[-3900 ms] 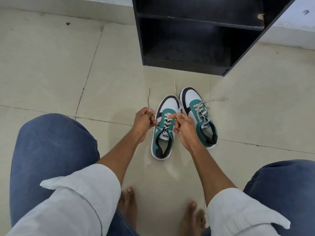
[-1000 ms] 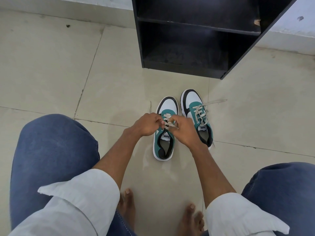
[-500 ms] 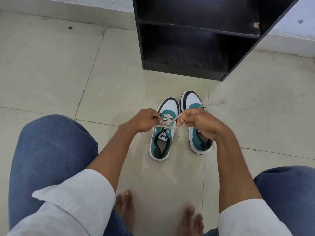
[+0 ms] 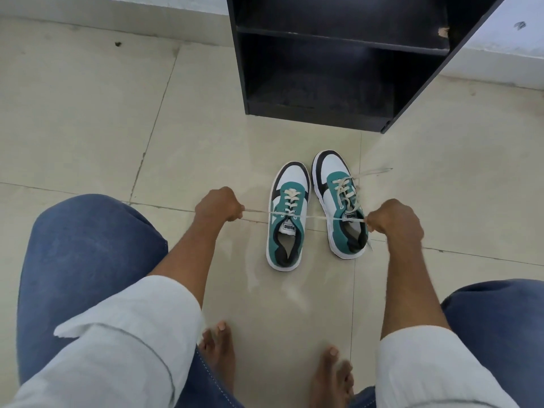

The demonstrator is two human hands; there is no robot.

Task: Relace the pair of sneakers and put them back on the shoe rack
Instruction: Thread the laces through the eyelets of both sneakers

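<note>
Two green, white and black sneakers stand side by side on the tiled floor, toes toward the rack. The left sneaker (image 4: 288, 219) has its cream lace (image 4: 256, 211) pulled taut sideways across the top eyelets. My left hand (image 4: 219, 207) grips one lace end to the left of the shoe. My right hand (image 4: 394, 222) grips the other end, held over the heel side of the right sneaker (image 4: 338, 201). The right sneaker's lace lies loose, one end trailing right on the floor. The black shoe rack (image 4: 338, 69) stands just beyond, its lower shelf bare.
My knees in blue jeans frame the view left and right, and my bare feet (image 4: 279, 363) rest on the floor below the shoes. A pale wall skirting (image 4: 88, 22) runs behind the rack.
My hands have moved apart from over the left sneaker's tongue, drawing the lace ends out tight to either side. The right hand now sits over the right sneaker.
</note>
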